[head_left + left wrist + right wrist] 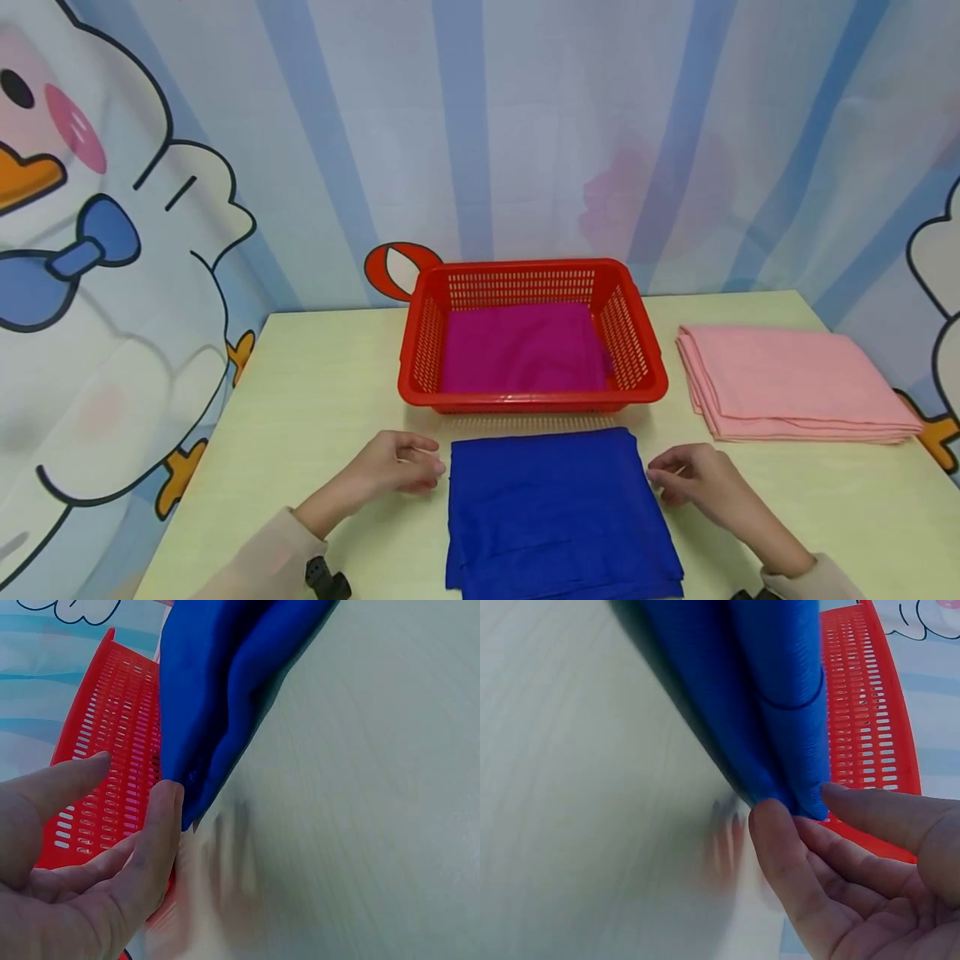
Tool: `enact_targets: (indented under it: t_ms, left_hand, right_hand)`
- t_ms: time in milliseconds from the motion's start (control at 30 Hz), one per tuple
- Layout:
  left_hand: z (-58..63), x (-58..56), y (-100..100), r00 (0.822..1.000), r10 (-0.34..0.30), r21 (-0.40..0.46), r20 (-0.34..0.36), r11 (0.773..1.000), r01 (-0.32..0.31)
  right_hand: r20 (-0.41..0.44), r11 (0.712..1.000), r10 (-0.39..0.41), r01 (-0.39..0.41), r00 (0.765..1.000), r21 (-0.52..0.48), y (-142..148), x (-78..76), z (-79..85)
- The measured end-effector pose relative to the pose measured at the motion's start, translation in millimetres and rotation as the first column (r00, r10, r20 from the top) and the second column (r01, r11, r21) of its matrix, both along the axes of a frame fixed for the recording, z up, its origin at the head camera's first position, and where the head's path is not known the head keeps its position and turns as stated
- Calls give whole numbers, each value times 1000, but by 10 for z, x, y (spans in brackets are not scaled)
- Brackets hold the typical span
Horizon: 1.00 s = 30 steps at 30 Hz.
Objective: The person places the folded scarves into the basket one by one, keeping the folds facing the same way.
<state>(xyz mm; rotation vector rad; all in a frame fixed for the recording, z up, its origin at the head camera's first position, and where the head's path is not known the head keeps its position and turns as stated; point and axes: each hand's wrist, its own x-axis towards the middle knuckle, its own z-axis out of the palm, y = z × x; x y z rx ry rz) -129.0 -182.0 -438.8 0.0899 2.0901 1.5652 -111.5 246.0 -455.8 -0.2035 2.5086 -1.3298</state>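
Note:
A folded blue cloth [558,512] lies flat on the table before me. Beside its left edge is my left hand [401,462], fingers loosely bent. In the left wrist view its thumb stands away from the cloth, while a fingertip overlaps the cloth's corner; contact is unclear. My right hand [693,479] is at the opposite edge, fingers lightly bent. Seen from the right wrist, thumb and index finger are spread at the corner of the blue cloth [780,712], without a visible pinch. Behind it stands a red basket [532,400] containing a folded magenta cloth [525,346].
A folded pink cloth [795,379] lies right of the basket on the pale yellow table [322,375]. A printed curtain [525,125] with blue stripes and cartoon figures hangs behind the table and along its sides.

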Motion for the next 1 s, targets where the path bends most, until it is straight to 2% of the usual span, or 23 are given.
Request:
enact_targets:
  t_ms: [133, 333, 800, 1000]
  left_hand:
    - [-28, 17, 16, 1000, -20, 15, 0, 1000, 20]
    - [-44, 27, 39, 1000, -12, 2, 13, 1000, 12]
    - [-95, 43, 78, 998, -19, 30, 67, 999, 17]
    - [-120, 62, 105, 997, -32, -2, 71, 999, 32]
  right_hand:
    - [32, 997, 38, -35, 999, -75, 28, -8, -32]
    - [69, 980, 70, -55, 995, -190, 47, -27, -57]
    - [90, 977, 76, -56, 993, -207, 40, -46, -82]
    - [151, 974, 71, -36, 986, -224, 36, -44, -66]
